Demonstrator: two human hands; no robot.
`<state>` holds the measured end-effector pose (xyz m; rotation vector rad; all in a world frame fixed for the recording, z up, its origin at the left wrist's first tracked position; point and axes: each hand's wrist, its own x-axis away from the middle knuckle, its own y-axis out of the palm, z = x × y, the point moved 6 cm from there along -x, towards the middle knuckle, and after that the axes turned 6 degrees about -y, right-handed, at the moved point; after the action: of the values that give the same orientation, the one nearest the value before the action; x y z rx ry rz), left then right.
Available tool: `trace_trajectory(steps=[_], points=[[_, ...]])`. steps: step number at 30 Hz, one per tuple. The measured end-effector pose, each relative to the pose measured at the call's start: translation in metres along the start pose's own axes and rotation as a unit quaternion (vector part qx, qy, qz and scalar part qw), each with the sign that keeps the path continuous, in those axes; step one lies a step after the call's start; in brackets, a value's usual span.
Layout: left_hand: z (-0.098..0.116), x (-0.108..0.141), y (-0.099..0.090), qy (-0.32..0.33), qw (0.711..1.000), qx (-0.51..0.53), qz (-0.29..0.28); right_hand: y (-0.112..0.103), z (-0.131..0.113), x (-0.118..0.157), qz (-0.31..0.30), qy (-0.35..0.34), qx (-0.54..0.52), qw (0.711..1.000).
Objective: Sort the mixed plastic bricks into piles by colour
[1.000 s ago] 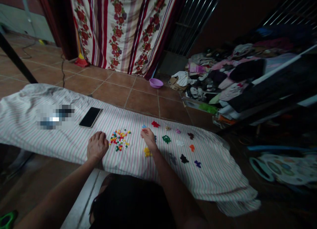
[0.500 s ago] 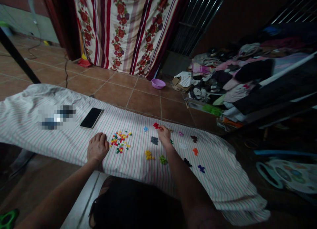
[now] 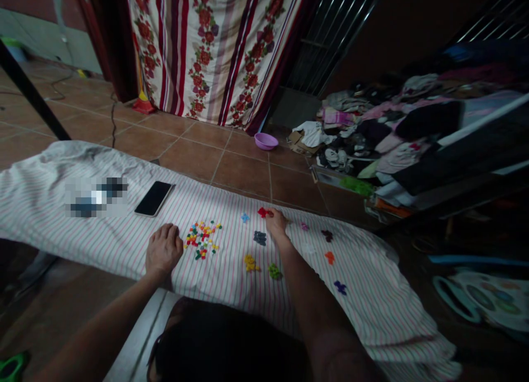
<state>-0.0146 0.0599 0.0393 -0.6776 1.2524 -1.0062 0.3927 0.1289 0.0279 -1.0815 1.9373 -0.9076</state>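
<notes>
My left hand (image 3: 164, 251) rests on the striped cloth with its fingers apart, just left of a mixed pile of small coloured pieces (image 3: 202, 238). At the small red pile (image 3: 263, 211), my right hand (image 3: 276, 222) has its fingertips pressed together; what they hold, if anything, is too small to tell. Nearby lie a light blue pile (image 3: 245, 218), a grey pile (image 3: 260, 238), a yellow pile (image 3: 250, 262) and a green pile (image 3: 274, 271). Right of my right arm are pink (image 3: 305, 226), brown (image 3: 327, 236), orange (image 3: 329, 257) and purple (image 3: 340, 287) piles.
A phone (image 3: 154, 198) lies on the striped cloth (image 3: 124, 233), with a blurred-out item to its left. Beyond the cloth's far edge, a purple basin (image 3: 266, 141) stands on the tiled floor. Clothes (image 3: 372, 123) are heaped at the right.
The view has shifted slightly, so everything sits a little lower and further right. My right hand stays at the red pile, and my left hand keeps its place on the cloth.
</notes>
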Motion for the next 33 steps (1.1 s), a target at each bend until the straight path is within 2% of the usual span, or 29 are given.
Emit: trace_trajectory(steps=[8, 18, 24, 28, 33], points=[[-0.001, 0.0, 0.001, -0.001, 1.0, -0.002, 0.005, 0.004, -0.004, -0.001, 0.011, -0.023, 0.004, 1.0], [-0.001, 0.0, 0.001, 0.0, 1.0, 0.003, 0.004, -0.009, -0.009, 0.007, 0.051, -0.036, -0.048, 0.997], [-0.002, -0.001, 0.002, -0.004, 1.0, 0.021, 0.002, -0.001, -0.047, 0.029, 0.027, -0.112, -0.088, 0.989], [-0.003, -0.001, 0.002, -0.008, 1.0, 0.025, 0.005, 0.015, -0.081, 0.055, -0.017, -0.15, -0.133, 0.98], [-0.003, 0.0, 0.002, -0.005, 1.0, 0.026, 0.007, 0.036, -0.118, 0.092, -0.067, -0.162, -0.169, 0.97]])
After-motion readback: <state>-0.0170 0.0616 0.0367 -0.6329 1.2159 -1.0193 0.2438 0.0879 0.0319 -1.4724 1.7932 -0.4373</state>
